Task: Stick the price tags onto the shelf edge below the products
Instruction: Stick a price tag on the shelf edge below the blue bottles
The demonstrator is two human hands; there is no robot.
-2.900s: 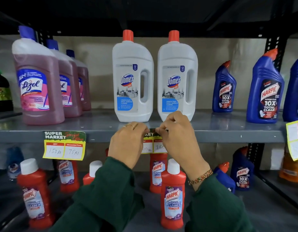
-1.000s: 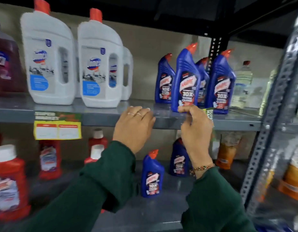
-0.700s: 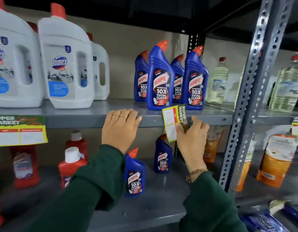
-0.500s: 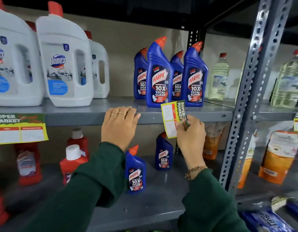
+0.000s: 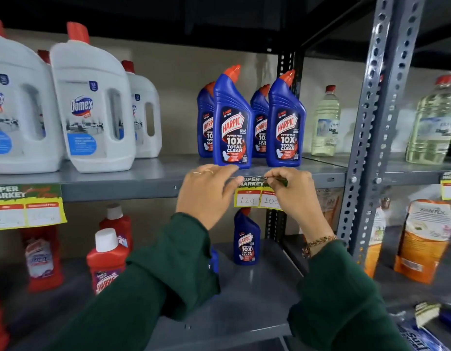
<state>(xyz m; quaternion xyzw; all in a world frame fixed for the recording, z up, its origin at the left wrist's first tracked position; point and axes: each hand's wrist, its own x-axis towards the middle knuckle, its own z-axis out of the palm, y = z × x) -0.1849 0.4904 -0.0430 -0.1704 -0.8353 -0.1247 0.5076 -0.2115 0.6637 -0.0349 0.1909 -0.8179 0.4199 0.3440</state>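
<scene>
A yellow and green price tag [image 5: 252, 195] reading 120 and 100 lies flat against the grey shelf edge [image 5: 123, 191], right below the blue Harpic bottles [image 5: 233, 122]. My left hand [image 5: 206, 193] pinches its top left corner. My right hand [image 5: 292, 191] pinches its top right corner and covers part of the tag. Another price tag [image 5: 24, 206] hangs on the same edge at the far left, under the white Domex bottles [image 5: 92, 105].
A perforated grey upright [image 5: 366, 138] stands just right of my right hand. Beyond it are clear bottles [image 5: 324, 122] and a further tag [image 5: 450, 186]. The lower shelf holds red Harpic bottles [image 5: 105, 262], a small blue one [image 5: 246, 239] and orange pouches [image 5: 422, 239].
My right hand turned the tag from upright to level and brought it onto the shelf edge. My left hand slid right from the shelf edge and took the tag's left corner.
</scene>
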